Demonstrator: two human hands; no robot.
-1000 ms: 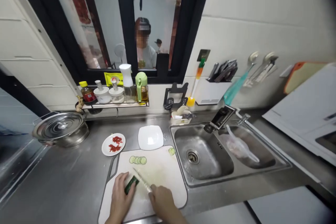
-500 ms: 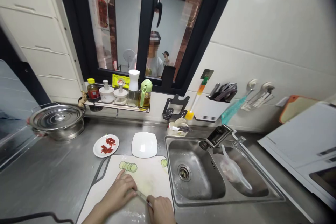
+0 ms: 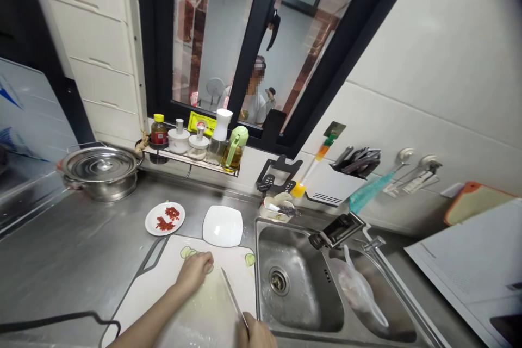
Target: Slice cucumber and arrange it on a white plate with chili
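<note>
My left hand [image 3: 196, 272] is over the cutting board with its fingers curled down on a row of pale green cucumber slices [image 3: 186, 252]. Part of the row is hidden under the hand. In my right hand [image 3: 259, 334], at the bottom of the view, is the handle of a kitchen knife [image 3: 232, 292]. Its blade points away from me, low over the board. A few more cucumber slices [image 3: 249, 259] lie at the far right corner of the white cutting board [image 3: 163, 283].
Behind the board are a plate of chopped red pieces [image 3: 151, 219] and a white square plate [image 3: 222, 225]. To the right is a double sink [image 3: 299, 283] with a plastic bag [image 3: 362, 293]. A lidded steel pot [image 3: 108, 187] stands left; a shelf of seasonings [image 3: 196, 159] hangs below the window.
My left hand has left the knife blade and moved forward onto the cucumber slices. The knife has swung to point further forward, still in my right hand. The view has tilted.
</note>
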